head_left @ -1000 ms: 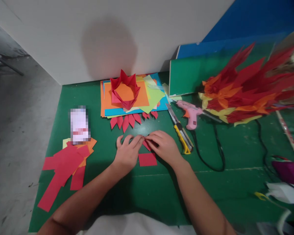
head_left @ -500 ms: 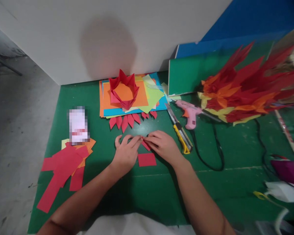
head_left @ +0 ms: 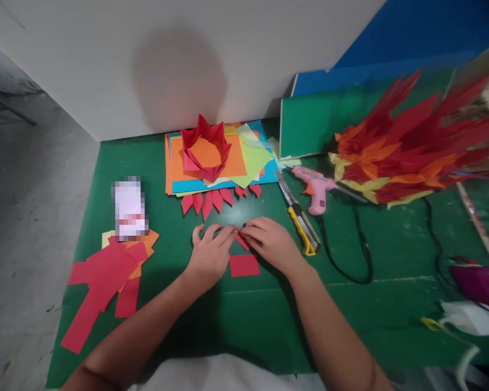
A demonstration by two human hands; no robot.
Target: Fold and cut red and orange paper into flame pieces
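Folded red paper piece (head_left: pixel 243 243), small, near the middle of green tabletop (head_left: pixel 385 331), pinched at its upper tip by fingertips of left hand (head_left: pixel 212 251) and right hand (head_left: pixel 274 245); tip itself hidden behind the fingers, exact fold impossible to tell. Remaining fingers of left hand loosely curled, those of right hand drawn together. Just below, between the wrists: flat red rectangle (head_left: pixel 245 266), loose. Directly beyond the hands: row of red paper petals (head_left: pixel 207 205), points toward the hands, upper ends against stack of coloured sheets (head_left: pixel 178 174) in orange, blue and yellow-green. On the stack: red paper ring (head_left: pixel 213 172) with upright points. Close by right hand, hemming in that side: yellow-handled cutter (head_left: pixel 301 231), metal blade bare and slanting toward the stack. Past the cutter: pink glue gun (head_left: pixel 318 196) on its side, black cord (head_left: pixel 331 259) looping down to the right of right hand. Well to the left: red paper strips (head_left: pixel 110 269) overlapping orange ones, with blurred pale rectangular object (head_left: pixel 131 210) at their upper end. Far right: large flame-like paper bundle (head_left: pixel 415 144) in red, orange and yellow, before green board (head_left: pixel 309 129); lower down, purple item (head_left: pixel 478 283) and white item (head_left: pixel 472 319), too unclear to identify.
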